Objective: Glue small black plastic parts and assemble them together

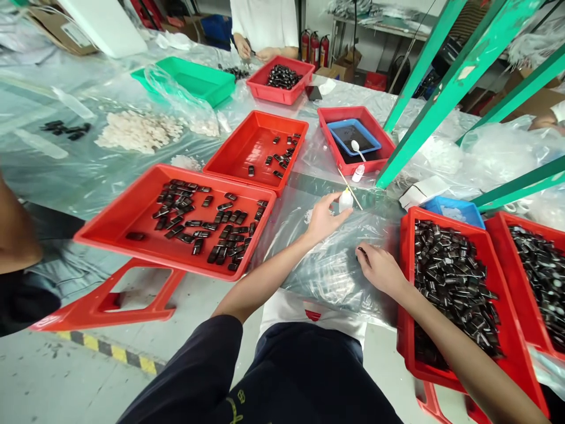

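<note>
A white bottle (346,202) with a yellow tip is held over the bench (309,185), gripped between the thumb and fingers of the left hand (327,218). To the right of the bottle and nearer the wearer, a small black part (363,253) is pinched in the fingers of the right hand (380,268). Just beside the bottle, a thin stick (354,193) is laid, and a vial (358,172) is placed just beyond. Farther beyond the bottle, a spoon (355,146) is rested in a blue tray (376,143), itself set inside a red one. To the left of the bottle, more black parts are spread across a wide red tray (119,227); to its right, a deep bin (408,265) is heaped with them
</note>
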A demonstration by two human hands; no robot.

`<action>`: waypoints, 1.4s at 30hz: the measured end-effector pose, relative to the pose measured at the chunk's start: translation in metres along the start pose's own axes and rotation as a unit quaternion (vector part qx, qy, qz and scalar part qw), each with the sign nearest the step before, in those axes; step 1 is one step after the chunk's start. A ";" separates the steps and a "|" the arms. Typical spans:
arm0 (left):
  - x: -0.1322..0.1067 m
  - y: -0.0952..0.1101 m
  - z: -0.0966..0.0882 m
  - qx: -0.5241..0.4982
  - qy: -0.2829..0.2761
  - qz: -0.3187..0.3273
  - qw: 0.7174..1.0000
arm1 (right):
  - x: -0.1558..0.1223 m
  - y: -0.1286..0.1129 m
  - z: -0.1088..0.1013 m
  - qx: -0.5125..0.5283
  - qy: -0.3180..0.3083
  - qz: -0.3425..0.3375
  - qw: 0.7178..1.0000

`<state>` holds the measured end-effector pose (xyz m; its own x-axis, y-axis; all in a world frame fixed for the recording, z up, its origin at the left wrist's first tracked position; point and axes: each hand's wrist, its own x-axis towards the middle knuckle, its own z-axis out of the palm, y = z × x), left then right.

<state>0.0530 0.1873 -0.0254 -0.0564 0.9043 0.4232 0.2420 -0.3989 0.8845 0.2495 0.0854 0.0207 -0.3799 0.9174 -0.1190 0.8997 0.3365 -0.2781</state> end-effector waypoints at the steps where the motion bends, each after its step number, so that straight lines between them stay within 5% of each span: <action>1: 0.000 0.000 0.000 -0.002 0.004 0.002 1.000 | 0.000 -0.003 -0.002 -0.002 -0.006 0.012 1.000; 13: 0.000 0.001 -0.003 0.010 -0.009 0.010 1.000 | 0.004 -0.015 -0.008 -0.028 -0.023 0.066 0.997; 24: 0.002 0.001 -0.007 0.028 -0.005 0.015 0.999 | 0.006 0.014 -0.011 0.167 0.035 0.037 0.985; 33: 0.004 -0.005 -0.006 0.026 -0.013 0.004 1.000 | 0.019 0.024 -0.008 0.010 -0.017 -0.132 0.991; 42: 0.006 -0.005 -0.007 0.005 -0.013 0.004 1.000 | 0.004 0.019 -0.024 -0.083 -0.023 -0.072 0.994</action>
<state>0.0447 0.1937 -0.0256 -0.0295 0.9046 0.4252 0.2520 -0.4049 0.8789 0.2702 0.1008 0.0378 -0.5130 0.8480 -0.1332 0.8571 0.4973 -0.1348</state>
